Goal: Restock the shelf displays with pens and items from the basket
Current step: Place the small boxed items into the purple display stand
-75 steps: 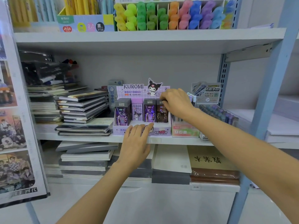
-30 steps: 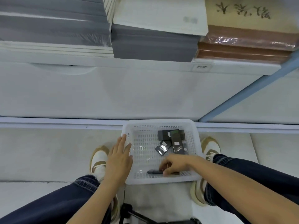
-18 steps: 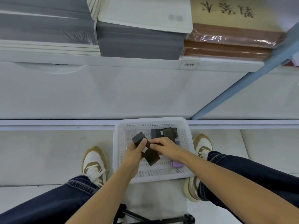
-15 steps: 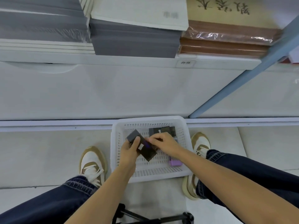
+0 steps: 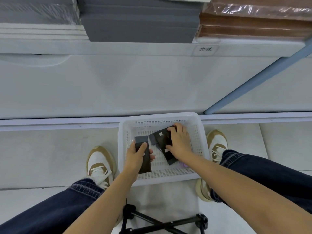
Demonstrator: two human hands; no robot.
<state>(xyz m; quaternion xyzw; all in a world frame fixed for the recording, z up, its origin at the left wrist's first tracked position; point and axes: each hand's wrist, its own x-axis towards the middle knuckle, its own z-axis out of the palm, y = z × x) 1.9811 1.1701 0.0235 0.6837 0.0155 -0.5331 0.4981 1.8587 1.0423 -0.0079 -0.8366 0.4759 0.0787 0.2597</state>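
Dark pack (image 5: 141,140) in curled left hand (image 5: 135,157) fingers; right hand (image 5: 179,144) fingers clutch other packs (image 5: 162,137).

white mesh basket (image 5: 162,180): one
dark flat boxes (image 5: 144,163): three visible, one in the left hand (image 5: 136,157), two under the right hand (image 5: 179,142)
purple item (image 5: 184,165): one, mostly hidden
sneakers (image 5: 99,162): two
tripod (image 5: 162,223): one
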